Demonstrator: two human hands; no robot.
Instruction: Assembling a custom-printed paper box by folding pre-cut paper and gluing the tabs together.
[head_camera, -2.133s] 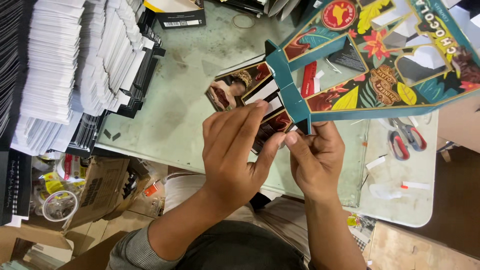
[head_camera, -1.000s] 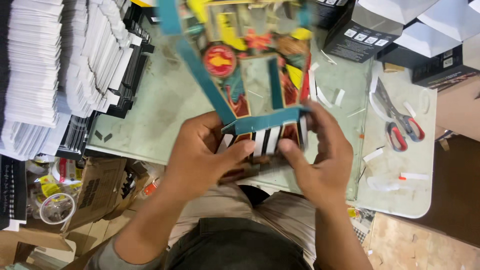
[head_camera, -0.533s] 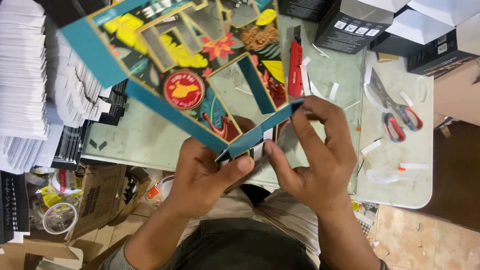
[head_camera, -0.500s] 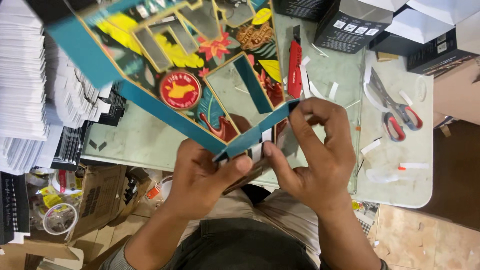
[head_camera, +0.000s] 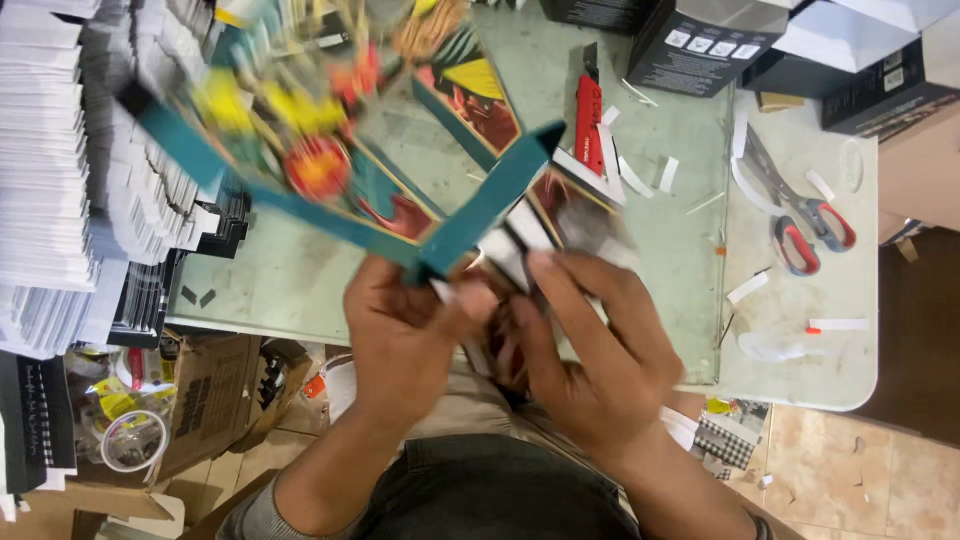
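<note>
I hold a large colourful die-cut cardboard sheet (head_camera: 330, 150) with teal borders, red and yellow artwork and cut-out windows; it is blurred by motion above the table. My left hand (head_camera: 405, 335) grips its lower teal corner where two strips meet. My right hand (head_camera: 590, 350) pinches the part with black and white stripes (head_camera: 520, 240) just right of that corner. Both hands are close together at the table's near edge.
A red utility knife (head_camera: 588, 110) lies on the pale green table (head_camera: 660, 230). Red-handled scissors (head_camera: 800, 215) and white paper strips lie at the right. Black boxes (head_camera: 700, 40) stand at the back. Stacks of white sheets (head_camera: 60, 170) fill the left. Cardboard boxes sit on the floor.
The cardboard sheet has been turned and swung from the right side over to the left, its teal corner now pointing down into my hands. Both hands shifted their grip around that corner.
</note>
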